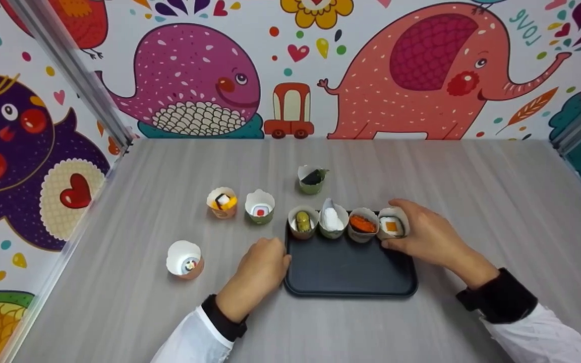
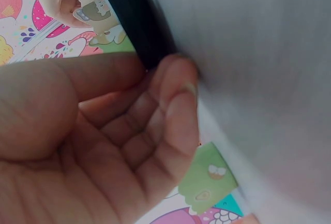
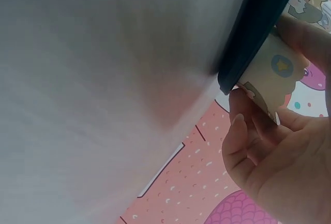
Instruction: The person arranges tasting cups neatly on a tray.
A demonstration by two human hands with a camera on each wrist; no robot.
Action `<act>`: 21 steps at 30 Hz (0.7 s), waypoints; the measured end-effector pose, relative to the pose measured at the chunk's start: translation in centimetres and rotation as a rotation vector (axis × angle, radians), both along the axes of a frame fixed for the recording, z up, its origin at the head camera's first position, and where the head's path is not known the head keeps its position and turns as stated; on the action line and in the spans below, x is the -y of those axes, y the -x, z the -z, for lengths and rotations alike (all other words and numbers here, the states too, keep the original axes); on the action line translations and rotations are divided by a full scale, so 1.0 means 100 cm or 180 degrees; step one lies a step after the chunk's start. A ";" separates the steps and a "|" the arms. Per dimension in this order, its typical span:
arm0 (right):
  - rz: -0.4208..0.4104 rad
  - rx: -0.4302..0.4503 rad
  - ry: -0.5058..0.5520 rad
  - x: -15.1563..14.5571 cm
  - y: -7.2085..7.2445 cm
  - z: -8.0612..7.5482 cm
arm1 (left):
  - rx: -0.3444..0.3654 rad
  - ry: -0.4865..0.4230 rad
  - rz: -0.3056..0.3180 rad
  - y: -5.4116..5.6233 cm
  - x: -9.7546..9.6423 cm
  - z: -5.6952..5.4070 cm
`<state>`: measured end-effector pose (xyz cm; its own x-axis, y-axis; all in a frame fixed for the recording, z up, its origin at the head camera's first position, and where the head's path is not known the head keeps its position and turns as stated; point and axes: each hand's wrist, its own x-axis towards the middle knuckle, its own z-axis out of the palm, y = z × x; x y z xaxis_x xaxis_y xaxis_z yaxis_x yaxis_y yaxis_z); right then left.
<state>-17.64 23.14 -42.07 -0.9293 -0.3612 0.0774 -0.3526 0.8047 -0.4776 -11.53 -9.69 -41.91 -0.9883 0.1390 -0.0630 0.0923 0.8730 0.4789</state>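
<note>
At the left edge of a dark tray (image 1: 351,269), my left hand (image 1: 263,264) pinches the rim between thumb and curled fingers, as the left wrist view shows. My right hand (image 1: 429,234) grips a paper cup (image 3: 276,71) holding a sushi roll with an orange centre (image 1: 391,227), at the back right corner of the tray. Left of it, along the tray's far side, stand a cup with orange-red topping (image 1: 363,224), a cup with a white piece (image 1: 333,220) and a cup with a green-yellow piece (image 1: 303,222).
Behind the tray stands a green cup (image 1: 312,180) with a dark piece. To the left are a cup with yellow and white sushi (image 1: 222,201), a cup with a red-centred roll (image 1: 259,207) and, nearer, a pinkish-brown cup (image 1: 184,259). Patterned walls (image 1: 290,65) bound the table.
</note>
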 end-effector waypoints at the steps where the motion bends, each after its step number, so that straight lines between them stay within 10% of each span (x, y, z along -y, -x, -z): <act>1: -0.0003 0.0004 -0.0006 -0.001 0.000 0.000 | 0.0009 -0.0008 0.0002 0.000 0.000 0.000; 21: -0.0091 0.0085 -0.0067 -0.030 -0.017 -0.002 | -0.0041 0.0011 0.0048 -0.001 0.001 0.000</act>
